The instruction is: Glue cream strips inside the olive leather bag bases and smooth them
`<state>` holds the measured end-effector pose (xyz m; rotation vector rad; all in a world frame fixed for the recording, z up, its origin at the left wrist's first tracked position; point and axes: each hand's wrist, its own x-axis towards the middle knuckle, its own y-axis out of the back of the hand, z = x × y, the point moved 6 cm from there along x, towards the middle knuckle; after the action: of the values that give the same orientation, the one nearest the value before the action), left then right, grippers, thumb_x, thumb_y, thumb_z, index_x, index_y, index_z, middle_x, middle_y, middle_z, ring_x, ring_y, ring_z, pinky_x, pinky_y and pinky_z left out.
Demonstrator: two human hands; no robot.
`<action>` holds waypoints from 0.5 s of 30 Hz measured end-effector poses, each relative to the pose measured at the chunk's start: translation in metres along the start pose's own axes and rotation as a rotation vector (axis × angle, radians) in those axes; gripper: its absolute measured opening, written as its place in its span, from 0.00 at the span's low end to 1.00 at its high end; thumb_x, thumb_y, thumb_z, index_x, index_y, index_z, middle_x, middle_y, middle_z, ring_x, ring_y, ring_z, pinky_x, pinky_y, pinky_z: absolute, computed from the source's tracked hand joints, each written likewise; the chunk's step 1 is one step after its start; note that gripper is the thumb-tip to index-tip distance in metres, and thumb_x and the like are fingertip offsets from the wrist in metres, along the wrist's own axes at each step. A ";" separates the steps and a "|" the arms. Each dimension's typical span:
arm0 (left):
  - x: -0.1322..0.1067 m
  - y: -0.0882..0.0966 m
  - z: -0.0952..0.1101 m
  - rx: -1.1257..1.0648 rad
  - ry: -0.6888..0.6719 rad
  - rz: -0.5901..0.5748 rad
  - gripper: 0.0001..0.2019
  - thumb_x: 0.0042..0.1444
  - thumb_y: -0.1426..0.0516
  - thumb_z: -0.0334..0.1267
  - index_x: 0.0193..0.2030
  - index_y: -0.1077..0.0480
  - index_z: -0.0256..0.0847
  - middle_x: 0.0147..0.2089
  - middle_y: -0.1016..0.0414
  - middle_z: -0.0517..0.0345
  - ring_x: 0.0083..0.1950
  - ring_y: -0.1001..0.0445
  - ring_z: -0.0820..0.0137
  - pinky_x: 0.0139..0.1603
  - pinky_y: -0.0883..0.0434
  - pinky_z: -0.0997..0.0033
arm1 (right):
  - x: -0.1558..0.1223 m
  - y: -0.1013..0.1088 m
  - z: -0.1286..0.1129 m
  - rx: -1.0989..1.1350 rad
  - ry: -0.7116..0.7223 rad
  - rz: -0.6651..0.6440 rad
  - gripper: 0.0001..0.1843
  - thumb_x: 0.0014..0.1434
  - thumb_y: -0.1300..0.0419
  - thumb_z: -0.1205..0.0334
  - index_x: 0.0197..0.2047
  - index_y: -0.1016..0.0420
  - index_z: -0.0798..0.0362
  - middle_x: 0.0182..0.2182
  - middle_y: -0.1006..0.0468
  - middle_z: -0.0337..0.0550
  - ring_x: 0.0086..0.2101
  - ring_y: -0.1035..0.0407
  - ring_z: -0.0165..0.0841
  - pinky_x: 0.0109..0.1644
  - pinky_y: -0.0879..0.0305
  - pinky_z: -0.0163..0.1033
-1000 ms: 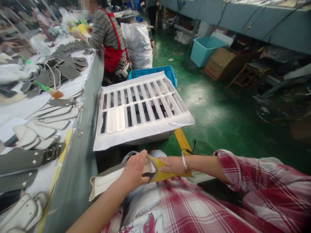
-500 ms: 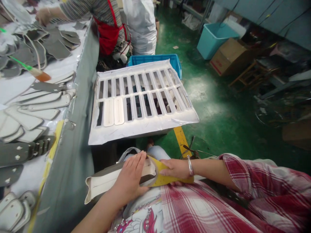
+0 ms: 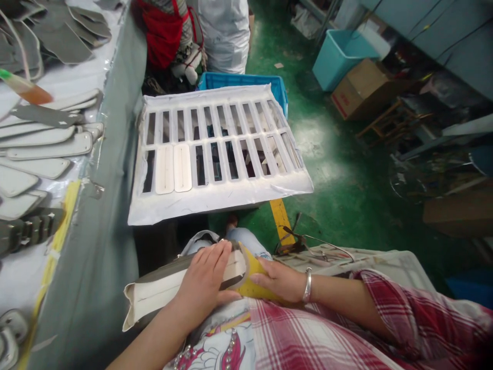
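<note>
A long, boxy grey piece with a cream upper face [image 3: 159, 288] lies across my lap. My left hand [image 3: 208, 272] lies over it, fingers together on the far side and thumb on the near side. At its right end, a curved yellow sheet [image 3: 252, 264] meets the piece. Around this sheet my right hand [image 3: 283, 280] is closed, thumb on top and the other fingers mostly hidden. Beyond my knees stands a white slotted rack [image 3: 219, 192], with two cream strips [image 3: 183, 167] in its front row.
The worktable [image 3: 115, 113] on my left carries fanned cream pieces [image 3: 42, 146], grey pieces [image 3: 69, 36] and an orange-tipped brush [image 3: 31, 92]. A person in a red apron [image 3: 164, 33] is behind the rack, near a blue crate [image 3: 285, 95]. A pale crate [image 3: 385, 259] is at my right.
My view has swung slightly right and down, bringing the pale crate into sight. The co-worker's reaching hand has left the picture. Both my hands keep their hold.
</note>
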<state>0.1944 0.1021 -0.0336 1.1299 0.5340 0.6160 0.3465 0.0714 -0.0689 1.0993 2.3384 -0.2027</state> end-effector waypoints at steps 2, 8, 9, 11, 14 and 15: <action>0.000 0.001 -0.001 -0.012 -0.017 0.012 0.45 0.44 0.48 0.64 0.62 0.50 0.33 0.59 0.40 0.40 0.58 0.40 0.56 0.56 0.43 0.57 | 0.001 -0.003 -0.003 0.068 -0.062 -0.017 0.19 0.56 0.50 0.47 0.40 0.37 0.55 0.30 0.28 0.42 0.27 0.35 0.30 0.30 0.36 0.36; 0.002 0.002 -0.003 -0.021 0.007 0.026 0.42 0.46 0.47 0.61 0.61 0.48 0.33 0.59 0.39 0.41 0.58 0.40 0.56 0.56 0.42 0.56 | 0.008 -0.020 -0.007 0.336 -0.132 0.039 0.17 0.57 0.52 0.45 0.36 0.42 0.53 0.21 0.31 0.37 0.17 0.38 0.26 0.18 0.41 0.32; 0.002 0.002 -0.002 -0.015 0.005 0.026 0.41 0.46 0.46 0.61 0.61 0.48 0.33 0.60 0.40 0.41 0.58 0.40 0.56 0.57 0.42 0.56 | 0.007 -0.020 -0.006 0.344 -0.123 0.076 0.17 0.57 0.52 0.46 0.36 0.42 0.52 0.21 0.31 0.37 0.17 0.38 0.26 0.17 0.42 0.31; 0.001 0.002 0.000 0.009 0.005 0.032 0.41 0.46 0.45 0.59 0.61 0.47 0.33 0.60 0.40 0.41 0.59 0.40 0.57 0.57 0.42 0.56 | 0.000 -0.020 -0.001 0.365 -0.143 0.091 0.17 0.56 0.50 0.45 0.37 0.42 0.52 0.19 0.31 0.36 0.15 0.38 0.27 0.16 0.42 0.32; -0.004 0.002 0.004 0.068 0.017 0.046 0.41 0.45 0.44 0.58 0.61 0.47 0.32 0.61 0.41 0.41 0.59 0.40 0.57 0.57 0.42 0.56 | -0.019 -0.005 0.005 0.443 -0.129 0.162 0.19 0.53 0.47 0.45 0.36 0.40 0.54 0.18 0.30 0.36 0.14 0.38 0.27 0.17 0.41 0.33; -0.006 0.002 0.006 0.091 0.028 0.050 0.41 0.46 0.44 0.57 0.61 0.47 0.33 0.61 0.42 0.41 0.59 0.40 0.57 0.58 0.42 0.55 | -0.027 0.004 0.005 0.488 -0.086 0.247 0.19 0.52 0.46 0.45 0.33 0.39 0.55 0.18 0.31 0.36 0.15 0.38 0.26 0.18 0.41 0.32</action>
<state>0.1935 0.0950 -0.0295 1.2245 0.5637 0.6570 0.3659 0.0544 -0.0578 1.5605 2.1032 -0.7392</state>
